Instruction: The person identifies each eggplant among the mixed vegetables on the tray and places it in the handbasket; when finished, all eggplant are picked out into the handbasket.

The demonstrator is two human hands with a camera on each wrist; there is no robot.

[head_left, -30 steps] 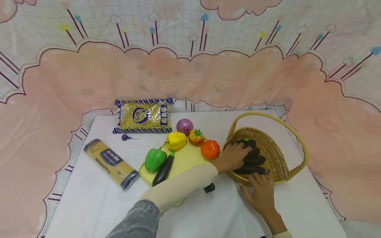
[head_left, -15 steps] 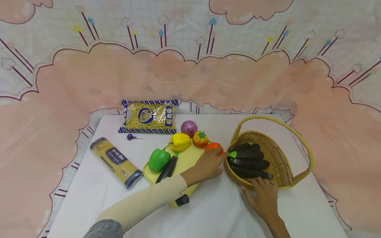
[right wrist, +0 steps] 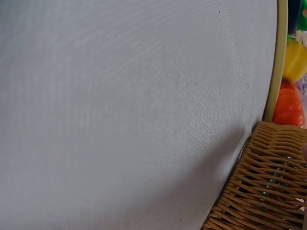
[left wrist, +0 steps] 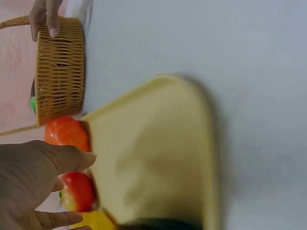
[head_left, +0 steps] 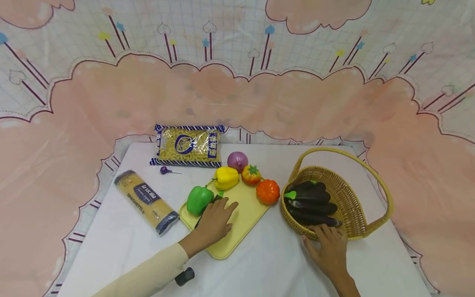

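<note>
My left hand [head_left: 213, 222] hovers over the yellow tray [head_left: 246, 208], its fingers spread and nothing gripped. Beneath it lies an eggplant [head_left: 198, 223], mostly covered by the hand; in the left wrist view only a dark edge of the eggplant [left wrist: 165, 223] shows. At the right, a wicker basket [head_left: 346, 187] contains several dark eggplants [head_left: 313, 206]. My right hand [head_left: 328, 249] holds the basket's near rim, fingers over the edge and thumb outside. In the left wrist view that right hand [left wrist: 45, 17] straddles the rim.
Around the tray sit a green pepper [head_left: 199, 200], yellow pepper [head_left: 226, 178], purple onion [head_left: 237, 161], red-yellow tomato-like vegetable [head_left: 251, 176] and orange pumpkin [head_left: 268, 192]. A spaghetti pack [head_left: 146, 202], pasta bag [head_left: 187, 145] and lollipop [head_left: 167, 170] lie further left. The basket handle [head_left: 384, 189] arches high.
My left hand has come out of the basket, leaving an eggplant among the others there, and swung left over the tray to the remaining eggplant. My right hand keeps to the rim.
</note>
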